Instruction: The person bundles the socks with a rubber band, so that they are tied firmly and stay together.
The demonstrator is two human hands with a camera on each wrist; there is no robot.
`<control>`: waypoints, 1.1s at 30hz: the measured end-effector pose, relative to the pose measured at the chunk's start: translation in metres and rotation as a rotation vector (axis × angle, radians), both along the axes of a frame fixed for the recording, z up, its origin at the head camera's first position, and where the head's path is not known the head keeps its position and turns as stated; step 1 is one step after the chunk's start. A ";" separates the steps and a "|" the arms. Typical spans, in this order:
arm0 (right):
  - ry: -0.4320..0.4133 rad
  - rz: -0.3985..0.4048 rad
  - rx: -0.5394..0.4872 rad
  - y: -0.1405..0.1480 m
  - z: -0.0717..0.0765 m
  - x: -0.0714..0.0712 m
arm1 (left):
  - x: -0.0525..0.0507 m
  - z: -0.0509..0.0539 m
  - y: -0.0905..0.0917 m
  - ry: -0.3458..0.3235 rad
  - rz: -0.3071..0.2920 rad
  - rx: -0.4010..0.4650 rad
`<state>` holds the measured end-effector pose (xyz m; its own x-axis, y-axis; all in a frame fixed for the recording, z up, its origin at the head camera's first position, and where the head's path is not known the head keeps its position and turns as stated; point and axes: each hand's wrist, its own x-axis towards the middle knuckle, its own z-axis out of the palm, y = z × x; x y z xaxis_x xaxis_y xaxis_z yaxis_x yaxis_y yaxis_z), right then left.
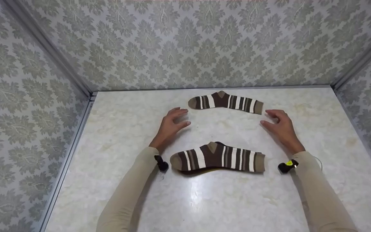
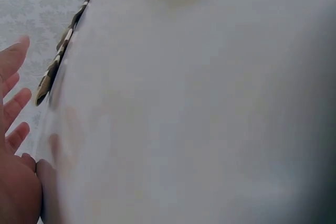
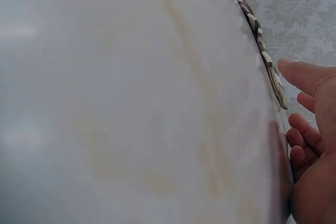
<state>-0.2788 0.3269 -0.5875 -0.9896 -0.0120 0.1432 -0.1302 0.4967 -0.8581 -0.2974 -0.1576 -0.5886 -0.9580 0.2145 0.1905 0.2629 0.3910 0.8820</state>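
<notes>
The far striped sock [image 1: 225,102] lies flat on the bench [image 1: 230,206], close to the patterned wall [image 1: 204,48]. Its rounded toe is just beside the fingers of the left hand [image 1: 171,121], slightly beyond their tips; its cuff is just beside the fingers of the right hand [image 1: 281,125]. Both hands are released, fingers gently bent, thumbs spread apart. The near striped sock [image 1: 217,158] lies between the wrists, toe likewise leftward, dark and yellow fabric [image 1: 201,172] showing beneath its lower edge.
</notes>
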 end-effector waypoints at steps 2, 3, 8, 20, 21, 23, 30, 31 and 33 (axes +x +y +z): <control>-0.001 -0.010 0.011 -0.001 0.000 -0.003 | -0.005 0.000 0.002 0.008 -0.002 -0.012; -0.002 -0.014 0.016 -0.002 0.001 -0.005 | -0.007 0.000 0.003 0.013 -0.003 -0.019; -0.017 -0.036 0.033 -0.007 0.002 -0.013 | -0.021 0.000 0.008 0.044 -0.005 -0.063; -0.027 -0.025 0.005 -0.010 0.003 -0.027 | -0.039 -0.001 0.022 0.035 0.057 -0.137; -0.030 -0.021 0.006 -0.010 0.003 -0.028 | -0.040 -0.001 0.023 0.033 0.059 -0.148; -0.035 -0.016 0.012 -0.012 0.004 -0.031 | -0.042 0.000 0.025 0.031 0.062 -0.168; -0.039 -0.007 0.079 -0.017 0.009 -0.040 | -0.049 0.004 0.032 0.004 0.074 -0.210; -0.036 -0.005 0.108 -0.017 0.009 -0.041 | -0.050 0.004 0.033 0.015 0.072 -0.225; -0.026 -0.005 0.164 -0.017 0.010 -0.044 | -0.053 0.004 0.036 0.040 0.064 -0.266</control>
